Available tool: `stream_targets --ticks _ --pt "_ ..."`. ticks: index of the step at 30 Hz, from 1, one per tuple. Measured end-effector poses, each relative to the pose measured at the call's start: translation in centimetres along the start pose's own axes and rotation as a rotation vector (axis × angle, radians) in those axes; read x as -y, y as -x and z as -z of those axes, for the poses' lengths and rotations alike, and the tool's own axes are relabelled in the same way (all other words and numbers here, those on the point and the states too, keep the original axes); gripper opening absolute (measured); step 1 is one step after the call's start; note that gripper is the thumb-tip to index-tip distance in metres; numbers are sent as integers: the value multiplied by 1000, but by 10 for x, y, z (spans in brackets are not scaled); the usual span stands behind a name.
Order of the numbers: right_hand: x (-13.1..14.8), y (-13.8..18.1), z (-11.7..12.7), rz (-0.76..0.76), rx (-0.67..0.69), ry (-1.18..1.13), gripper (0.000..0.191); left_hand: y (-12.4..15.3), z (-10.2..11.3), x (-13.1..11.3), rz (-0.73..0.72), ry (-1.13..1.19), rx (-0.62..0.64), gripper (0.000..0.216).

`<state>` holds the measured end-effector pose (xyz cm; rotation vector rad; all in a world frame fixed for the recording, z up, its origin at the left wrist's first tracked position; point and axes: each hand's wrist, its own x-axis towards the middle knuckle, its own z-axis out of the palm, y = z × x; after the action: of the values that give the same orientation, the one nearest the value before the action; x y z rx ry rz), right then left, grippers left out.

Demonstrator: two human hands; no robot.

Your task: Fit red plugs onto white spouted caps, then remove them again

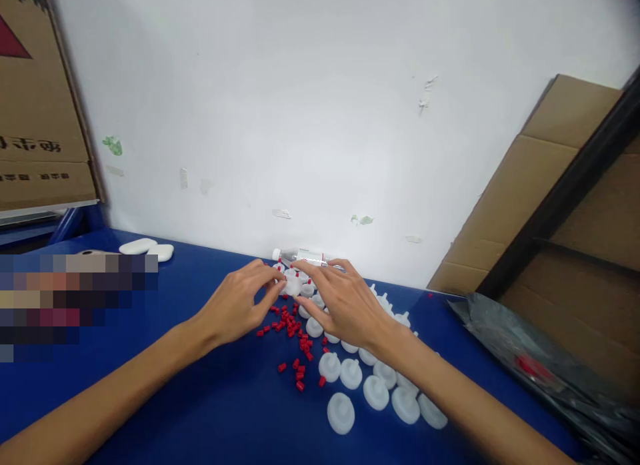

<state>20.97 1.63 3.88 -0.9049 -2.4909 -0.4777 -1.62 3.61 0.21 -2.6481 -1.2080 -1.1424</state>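
Observation:
Between my two hands is a translucent white disc-shaped cap with a short nozzle [293, 285]. My left hand [245, 295] pinches its left side between thumb and forefinger. My right hand [345, 302] has thumb and index finger at its lower and upper edges, the other fingers stretched over the pieces behind. Small red caps [290, 324] lie scattered below my hands. More white nozzle caps [351, 374] stand under and beside my right forearm, nozzles up. A few at the back, near my fingertips, carry red caps on their nozzles.
A clear plastic bottle [305, 255] lies against the white wall [300, 118]. Two white oval pieces [139, 246] rest at the back left of the blue table [200, 398]. A grey plastic bag [530, 365] and cardboard [510, 198] border the right side; a carton [40, 105] stands at left.

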Motion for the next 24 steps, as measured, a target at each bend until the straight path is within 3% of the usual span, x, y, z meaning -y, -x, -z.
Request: stream_targets --ticks 7,16,24 --pt "-7 0 0 -21 19 31 43 -3 8 31 -45 -467 171 30" --pt "-12 1 -1 10 104 79 47 2 -2 30 4 -488 136 40" --pt "-13 1 -1 25 132 88 45 9 -14 25 -54 -438 232 54"
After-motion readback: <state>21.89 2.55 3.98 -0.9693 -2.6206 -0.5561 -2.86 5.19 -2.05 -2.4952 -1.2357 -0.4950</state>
